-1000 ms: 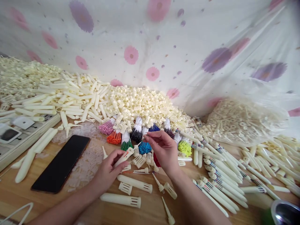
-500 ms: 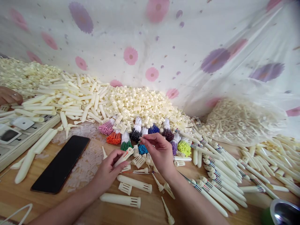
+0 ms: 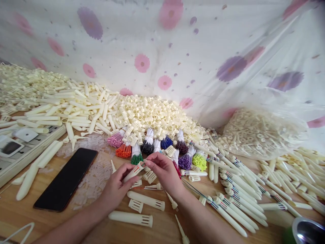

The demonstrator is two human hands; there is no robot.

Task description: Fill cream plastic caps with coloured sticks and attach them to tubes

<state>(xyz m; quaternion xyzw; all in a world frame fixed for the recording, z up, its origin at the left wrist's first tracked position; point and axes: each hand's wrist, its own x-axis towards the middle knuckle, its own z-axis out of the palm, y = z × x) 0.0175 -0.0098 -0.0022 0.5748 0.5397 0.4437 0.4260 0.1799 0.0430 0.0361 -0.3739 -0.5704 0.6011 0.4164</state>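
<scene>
My left hand [image 3: 115, 187] is closed round a cream plastic pen barrel [image 3: 133, 171], its slotted end tilted up to the right. My right hand [image 3: 162, 173] pinches a thin refill [image 3: 143, 165] at the barrel's open end; the refill is almost hidden by the fingertips. Just behind the hands lie bundles of coloured refills [image 3: 149, 144]: pink, orange, green, black, blue, purple, yellow-green. Loose barrels [image 3: 145, 199] and small tips lie on the wooden table [image 3: 162, 227] under my wrists.
A black phone [image 3: 66, 179] lies to the left. Heaps of cream barrels [image 3: 76, 108] and slotted caps [image 3: 152, 115] fill the back. Assembled pens [image 3: 238, 203] lie at the right, beside a clear bag of parts [image 3: 261, 134]. A shiny can [image 3: 307, 230] is at the bottom right.
My right hand came down and left from the blue refill bundle to the barrel's end. A person's hand seen at the far left half a second ago is gone. The left hand stayed still.
</scene>
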